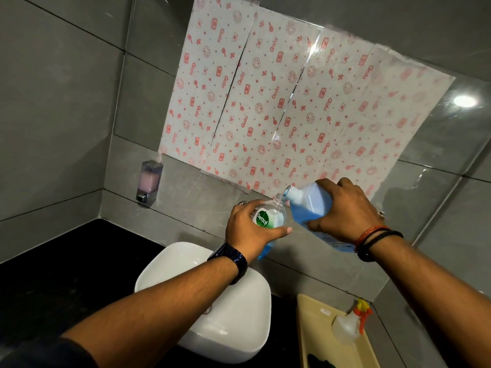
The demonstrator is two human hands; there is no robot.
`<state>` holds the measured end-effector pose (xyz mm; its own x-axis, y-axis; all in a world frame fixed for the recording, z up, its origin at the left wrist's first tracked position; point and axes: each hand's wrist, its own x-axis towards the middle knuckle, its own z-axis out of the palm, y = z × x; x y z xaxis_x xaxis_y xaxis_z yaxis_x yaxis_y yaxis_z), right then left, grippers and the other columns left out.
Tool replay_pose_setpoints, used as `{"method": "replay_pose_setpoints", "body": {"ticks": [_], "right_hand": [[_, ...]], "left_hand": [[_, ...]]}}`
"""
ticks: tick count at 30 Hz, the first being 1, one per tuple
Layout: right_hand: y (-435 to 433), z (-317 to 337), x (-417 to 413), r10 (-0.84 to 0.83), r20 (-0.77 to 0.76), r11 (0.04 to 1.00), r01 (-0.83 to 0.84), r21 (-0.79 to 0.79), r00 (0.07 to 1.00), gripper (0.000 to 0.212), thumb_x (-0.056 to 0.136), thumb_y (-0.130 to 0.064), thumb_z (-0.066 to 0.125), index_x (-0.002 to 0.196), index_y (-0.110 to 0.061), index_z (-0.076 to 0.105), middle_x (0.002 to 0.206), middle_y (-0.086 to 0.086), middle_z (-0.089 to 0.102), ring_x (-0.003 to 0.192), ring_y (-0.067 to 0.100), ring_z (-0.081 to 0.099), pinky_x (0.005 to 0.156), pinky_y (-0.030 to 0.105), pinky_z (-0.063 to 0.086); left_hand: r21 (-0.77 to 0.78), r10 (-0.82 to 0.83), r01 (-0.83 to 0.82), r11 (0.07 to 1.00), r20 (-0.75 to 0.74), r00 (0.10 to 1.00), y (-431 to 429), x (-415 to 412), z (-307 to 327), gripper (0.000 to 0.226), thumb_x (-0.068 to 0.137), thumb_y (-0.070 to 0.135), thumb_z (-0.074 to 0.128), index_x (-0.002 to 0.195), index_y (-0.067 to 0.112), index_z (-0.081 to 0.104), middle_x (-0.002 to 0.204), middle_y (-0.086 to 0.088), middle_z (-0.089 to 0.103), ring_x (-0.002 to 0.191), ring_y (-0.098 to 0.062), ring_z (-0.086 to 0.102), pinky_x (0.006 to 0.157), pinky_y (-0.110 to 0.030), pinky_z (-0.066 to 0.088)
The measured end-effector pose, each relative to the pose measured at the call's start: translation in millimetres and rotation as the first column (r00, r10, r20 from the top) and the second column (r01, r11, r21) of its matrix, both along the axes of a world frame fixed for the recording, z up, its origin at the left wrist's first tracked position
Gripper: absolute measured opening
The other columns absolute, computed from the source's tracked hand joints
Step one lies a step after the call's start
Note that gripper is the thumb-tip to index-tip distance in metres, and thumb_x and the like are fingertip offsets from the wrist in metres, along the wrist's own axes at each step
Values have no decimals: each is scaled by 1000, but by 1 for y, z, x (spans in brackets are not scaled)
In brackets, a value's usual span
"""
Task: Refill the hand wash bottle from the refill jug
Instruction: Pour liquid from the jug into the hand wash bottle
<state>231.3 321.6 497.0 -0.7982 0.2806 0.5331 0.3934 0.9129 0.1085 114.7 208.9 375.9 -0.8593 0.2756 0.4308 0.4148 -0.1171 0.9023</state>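
My left hand (248, 229) grips a clear hand wash bottle (273, 216) with a green label, held above the sink with its cap off and open neck tilted to the right. Blue liquid sits in the bottle's bottom. My right hand (342, 208) holds the refill jug (310, 205), full of blue liquid, tipped leftward. The jug's white spout touches the bottle's open neck.
A white square basin (233, 328) stands on the black counter (66, 261) below my arms. A beige tray (318, 328) at the lower right carries a spray bottle (350, 324). A wall soap dispenser (149, 181) hangs at the left. Patterned paper (279, 102) covers the mirror.
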Motion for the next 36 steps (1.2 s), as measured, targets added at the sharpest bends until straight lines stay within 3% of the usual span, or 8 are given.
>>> {"method": "replay_pose_setpoints", "body": {"ticks": [5,8,11,14,18,27,30,36], "right_hand": [[5,-17,-8,46,-84,959,-67,-276,995,78,49,-36,84,117,-23,49,96,4,50,84,23,49,63,29,38],[10,-35,-14,66,-112,882,-110,-458,992,67,47,-36,87,101,-25,50,90,0,58,74,17,54,51,24,37],[12,-58,-18,55,-118,806,-114,-580,991,66,46,-36,89,98,-25,49,87,-4,59,73,11,55,51,20,38],[9,-89,-21,62,-133,717,-137,-683,989,65,43,-34,90,94,-23,51,87,-10,60,76,4,57,54,19,40],[1,-137,-24,88,-99,664,-132,-736,991,65,43,-32,91,95,-20,53,90,-7,62,82,12,60,63,26,48],[-23,-262,-24,155,114,627,-9,-779,981,64,52,-33,89,103,-14,54,95,5,65,87,21,60,71,32,46],[-18,-307,-16,173,186,601,46,-798,967,68,54,-33,88,108,-14,52,100,7,64,94,25,60,72,31,45],[-8,-384,-4,127,288,611,154,-777,949,68,49,-47,84,103,-32,46,93,-4,63,88,21,62,67,25,44]], "left_hand": [[10,12,-13,1000,11,1000,-6,-10,-4,77,42,50,88,111,29,60,108,2,54,92,-10,57,71,-14,46],[6,27,-27,1000,29,999,-15,-16,-12,76,43,48,88,111,29,59,108,3,54,90,-7,56,62,-3,39],[-15,51,-50,999,45,998,-26,-25,-25,72,45,47,88,108,32,58,108,3,53,90,-6,54,56,-1,38],[-49,84,-81,995,63,994,-46,-36,-44,74,47,44,88,112,26,59,110,2,56,93,-9,56,63,-3,41],[-105,173,-165,981,79,982,-82,-52,-82,72,46,45,89,109,22,62,107,-3,60,94,-15,59,80,-24,51],[-337,362,-314,888,91,928,-164,-81,-198,68,47,39,90,107,15,65,105,-9,63,88,-21,63,82,-39,55],[-421,417,-346,838,87,905,-182,-90,-236,70,49,40,90,108,14,64,105,-10,64,87,-23,63,82,-40,54],[-538,468,-350,767,96,879,-197,-111,-302,73,50,46,87,111,14,61,107,-11,63,89,-25,61,78,-35,52]]}}
